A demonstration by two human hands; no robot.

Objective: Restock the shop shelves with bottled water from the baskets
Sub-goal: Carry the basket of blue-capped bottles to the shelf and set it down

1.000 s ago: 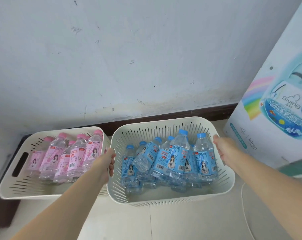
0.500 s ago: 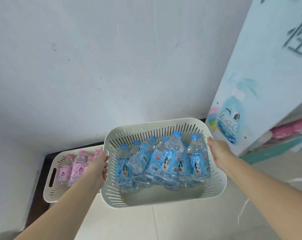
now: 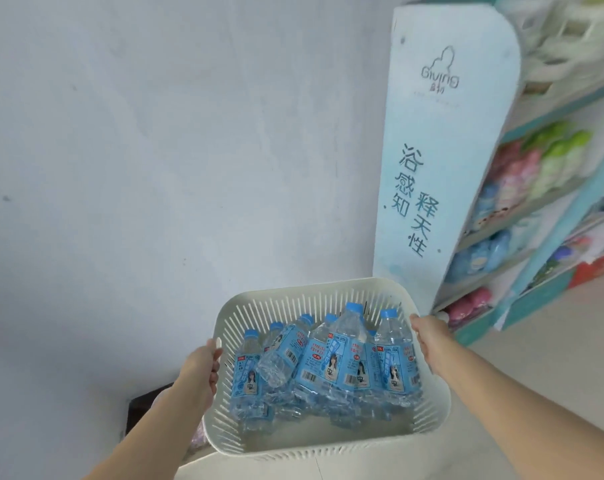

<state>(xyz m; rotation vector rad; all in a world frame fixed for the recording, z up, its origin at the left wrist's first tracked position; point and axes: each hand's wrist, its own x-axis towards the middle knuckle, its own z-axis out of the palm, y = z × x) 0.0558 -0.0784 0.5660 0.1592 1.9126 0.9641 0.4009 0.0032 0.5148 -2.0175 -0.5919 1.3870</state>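
Note:
I hold a white slotted plastic basket (image 3: 314,292) up in front of me, off the floor. My left hand (image 3: 200,370) grips its left rim and my right hand (image 3: 428,336) grips its right rim. Inside lie several bottles of water with blue caps and blue labels (image 3: 331,362), piled against each other, some leaning upright at the far right. The shop shelves (image 3: 550,209) stand to the right, blurred, with coloured goods on several levels.
A pale blue end panel with printed characters (image 3: 442,161) closes the shelf unit's left side, just beyond the basket. A plain grey wall (image 3: 176,150) fills the left. A sliver of the second basket (image 3: 196,439) with pink bottles shows below my left forearm. Tiled floor (image 3: 553,327) lies at right.
The basket of blue bottles has come up off the floor in both hands, and my view has swung up and to the right, bringing the shelves into view; the pink-bottle basket stays below.

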